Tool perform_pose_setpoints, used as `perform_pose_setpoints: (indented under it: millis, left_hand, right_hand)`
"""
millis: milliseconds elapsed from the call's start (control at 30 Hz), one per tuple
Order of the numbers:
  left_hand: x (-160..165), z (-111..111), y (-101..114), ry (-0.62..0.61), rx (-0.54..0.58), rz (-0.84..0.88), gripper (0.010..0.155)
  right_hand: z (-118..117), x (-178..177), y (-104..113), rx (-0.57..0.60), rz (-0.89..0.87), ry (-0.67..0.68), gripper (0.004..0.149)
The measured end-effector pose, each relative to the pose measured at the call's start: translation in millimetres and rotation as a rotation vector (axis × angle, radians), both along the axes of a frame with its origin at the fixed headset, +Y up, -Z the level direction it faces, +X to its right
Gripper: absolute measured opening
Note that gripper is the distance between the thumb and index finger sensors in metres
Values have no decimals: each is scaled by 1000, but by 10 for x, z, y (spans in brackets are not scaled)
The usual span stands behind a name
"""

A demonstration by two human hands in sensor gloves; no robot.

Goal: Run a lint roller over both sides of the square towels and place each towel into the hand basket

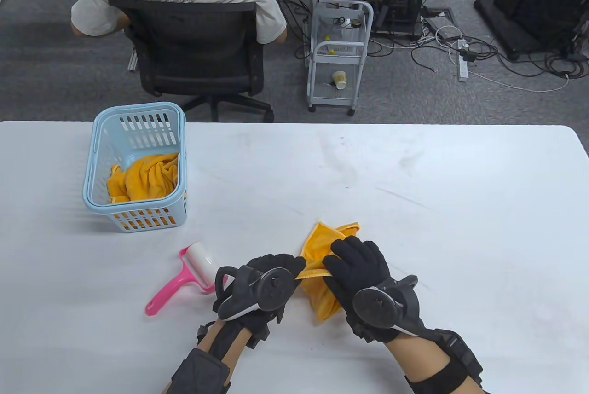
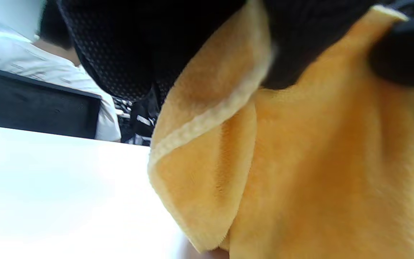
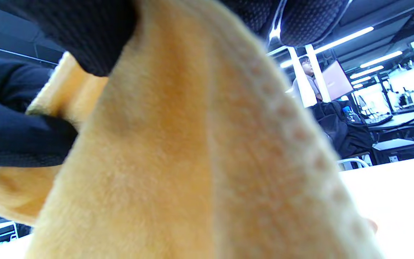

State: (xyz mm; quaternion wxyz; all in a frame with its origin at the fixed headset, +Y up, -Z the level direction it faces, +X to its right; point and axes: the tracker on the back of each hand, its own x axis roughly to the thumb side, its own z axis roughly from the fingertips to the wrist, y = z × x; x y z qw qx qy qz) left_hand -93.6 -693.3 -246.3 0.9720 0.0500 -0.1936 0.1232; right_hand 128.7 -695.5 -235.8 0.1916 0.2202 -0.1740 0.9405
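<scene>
Now your left hand (image 1: pixel 271 274) and right hand (image 1: pixel 356 265) each pinch the orange towel's (image 1: pixel 322 246) hem in a closed grip; next, spread it flat on the tabletop (image 1: pixel 414 191) for rolling.

white table (image 1: pixel 414 191) | blue basket (image 1: pixel 99 145) | pink lint roller (image 1: pixel 184 279) | orange towel (image 1: pixel 322 240)

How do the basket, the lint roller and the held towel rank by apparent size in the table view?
1. Basket, clearly largest.
2. Lint roller and held towel: unsure, since both hands cover part of the towel.
</scene>
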Motion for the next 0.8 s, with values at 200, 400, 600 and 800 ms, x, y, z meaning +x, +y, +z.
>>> perform_pose_setpoints:
  millis: [200, 400, 600, 800]
  left_hand:
    - [-282, 42, 370, 81, 144, 119, 41]
    - [-359, 95, 675, 85, 169, 171, 41]
    - [-367, 78, 1012, 87, 216, 208, 40]
    - [-521, 102, 1459, 89, 256, 286, 39]
  right_hand:
    - [-234, 66, -64, -524, -110, 386, 47]
    - [-332, 67, -158, -733, 11, 461, 51]
    - [-456, 329, -78, -684, -106, 385, 44]
    - [-448, 559, 199, -530, -170, 331, 65]
